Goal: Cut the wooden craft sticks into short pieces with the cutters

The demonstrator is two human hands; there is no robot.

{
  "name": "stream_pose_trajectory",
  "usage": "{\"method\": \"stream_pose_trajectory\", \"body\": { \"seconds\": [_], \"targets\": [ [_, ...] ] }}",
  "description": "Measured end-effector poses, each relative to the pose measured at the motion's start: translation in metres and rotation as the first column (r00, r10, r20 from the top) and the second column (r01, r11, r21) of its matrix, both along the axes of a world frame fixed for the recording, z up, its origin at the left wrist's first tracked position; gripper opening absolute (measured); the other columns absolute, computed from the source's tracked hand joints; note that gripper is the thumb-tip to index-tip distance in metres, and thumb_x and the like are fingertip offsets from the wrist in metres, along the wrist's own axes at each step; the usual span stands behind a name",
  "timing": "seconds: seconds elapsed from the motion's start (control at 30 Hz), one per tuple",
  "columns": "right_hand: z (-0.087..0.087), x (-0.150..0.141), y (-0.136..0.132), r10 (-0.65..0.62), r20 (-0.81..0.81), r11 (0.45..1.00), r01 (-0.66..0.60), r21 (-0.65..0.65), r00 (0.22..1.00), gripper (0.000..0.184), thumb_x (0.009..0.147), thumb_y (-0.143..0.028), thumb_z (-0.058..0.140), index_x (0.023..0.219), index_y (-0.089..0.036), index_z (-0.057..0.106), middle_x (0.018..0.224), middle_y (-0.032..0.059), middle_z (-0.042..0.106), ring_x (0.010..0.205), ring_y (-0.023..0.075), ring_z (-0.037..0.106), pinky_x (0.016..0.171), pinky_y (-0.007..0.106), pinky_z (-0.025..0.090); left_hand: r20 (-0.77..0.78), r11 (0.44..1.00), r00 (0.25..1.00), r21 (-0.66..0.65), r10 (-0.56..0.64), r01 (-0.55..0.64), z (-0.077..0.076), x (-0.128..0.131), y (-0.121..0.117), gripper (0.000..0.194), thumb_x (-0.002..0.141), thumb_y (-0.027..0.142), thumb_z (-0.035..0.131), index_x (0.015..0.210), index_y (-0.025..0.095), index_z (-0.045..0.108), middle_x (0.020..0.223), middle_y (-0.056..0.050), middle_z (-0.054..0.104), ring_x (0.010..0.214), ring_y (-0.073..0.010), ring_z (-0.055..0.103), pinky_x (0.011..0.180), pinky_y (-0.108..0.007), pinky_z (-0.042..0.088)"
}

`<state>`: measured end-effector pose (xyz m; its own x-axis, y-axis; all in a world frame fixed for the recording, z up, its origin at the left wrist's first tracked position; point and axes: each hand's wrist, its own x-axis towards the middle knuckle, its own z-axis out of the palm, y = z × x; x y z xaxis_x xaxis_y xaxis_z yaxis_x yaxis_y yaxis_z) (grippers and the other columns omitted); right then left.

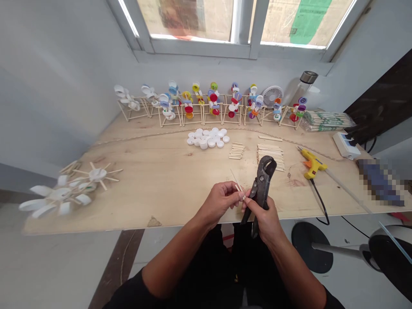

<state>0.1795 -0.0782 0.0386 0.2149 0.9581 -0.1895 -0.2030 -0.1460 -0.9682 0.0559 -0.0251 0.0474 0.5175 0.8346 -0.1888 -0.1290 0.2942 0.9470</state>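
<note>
My left hand (pixel 224 201) is closed, pinching a few thin wooden sticks (pixel 238 188) at the table's front edge. My right hand (pixel 264 214) is wrapped round a black pipe cutter (pixel 262 182), its curved jaw pointing up and away from me. The right thumb and fingertips meet the lower ends of the sticks, close beside the left fingertips. Just beyond the cutter lies a pile of longer sticks (pixel 272 155), with a smaller pile of short sticks (pixel 237 151) left of it.
White bottle caps (pixel 209 139) cluster mid-table. Stick-framed wheels with coloured caps (pixel 212 105) line the back by a small fan (pixel 272 96) and a bottle (pixel 301 88). At right lie a yellow glue gun (pixel 313 164) and a power strip (pixel 346 146); cap-and-stick wheels (pixel 61 195) lie left.
</note>
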Motion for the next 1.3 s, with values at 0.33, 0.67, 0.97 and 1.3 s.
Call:
{"method": "stream_pose_trajectory", "body": {
  "seconds": [0.33, 0.67, 0.97, 1.3],
  "targets": [
    [-0.003, -0.005, -0.004, -0.066, -0.012, 0.998, 0.065, -0.017, 0.998, 0.015, 0.070, -0.030, 0.066, 0.070, -0.017, 0.059, 0.058, -0.0016, 0.057, 0.055, 0.0140, 0.053, 0.056, 0.026, 0.044, -0.020, 0.997, 0.997, 0.032, 0.074, -0.073, 0.005, 0.007, -0.010, 0.027, 0.075, 0.039, 0.058, 0.067, 0.013, 0.061, 0.051, 0.002, 0.050, 0.049, -0.0082, 0.042, 0.049, -0.021, 0.031],
    [-0.006, 0.002, -0.009, -0.095, -0.120, 0.993, 0.086, -0.076, 0.988, 0.025, 0.069, -0.031, 0.068, 0.086, -0.016, 0.058, 0.067, 0.0014, 0.061, 0.062, 0.0167, 0.056, 0.059, 0.028, 0.045, -0.273, 0.956, 0.938, 0.258, 0.213, -0.142, -0.012, -0.015, 0.014, 0.028, 0.074, 0.040, 0.055, 0.064, 0.014, 0.060, 0.059, 0.000, 0.054, 0.052, -0.0090, 0.044, 0.049, -0.020, 0.036],
    [-0.005, 0.006, -0.012, -0.019, -0.084, 0.998, 0.014, -0.060, 0.996, 0.021, 0.072, -0.030, 0.066, 0.087, -0.017, 0.058, 0.067, 0.0001, 0.061, 0.062, 0.0154, 0.056, 0.058, 0.027, 0.044, -0.311, 0.971, 0.933, 0.207, 0.180, -0.119, -0.015, -0.021, 0.022, 0.028, 0.072, 0.040, 0.058, 0.066, 0.013, 0.063, 0.054, 0.002, 0.050, 0.051, -0.0092, 0.041, 0.049, -0.022, 0.033],
    [-0.001, 0.001, -0.008, 0.047, 0.043, 0.999, -0.048, 0.016, 0.998, 0.020, 0.076, -0.034, 0.062, 0.087, -0.018, 0.057, 0.065, -0.0007, 0.060, 0.062, 0.0157, 0.056, 0.060, 0.027, 0.045, 0.112, 0.966, 0.993, -0.259, 0.034, -0.004, 0.004, -0.019, 0.005, 0.029, 0.068, 0.037, 0.068, 0.079, 0.010, 0.065, 0.058, -0.001, 0.053, 0.049, -0.0058, 0.042, 0.049, -0.020, 0.032]
  ]
}}
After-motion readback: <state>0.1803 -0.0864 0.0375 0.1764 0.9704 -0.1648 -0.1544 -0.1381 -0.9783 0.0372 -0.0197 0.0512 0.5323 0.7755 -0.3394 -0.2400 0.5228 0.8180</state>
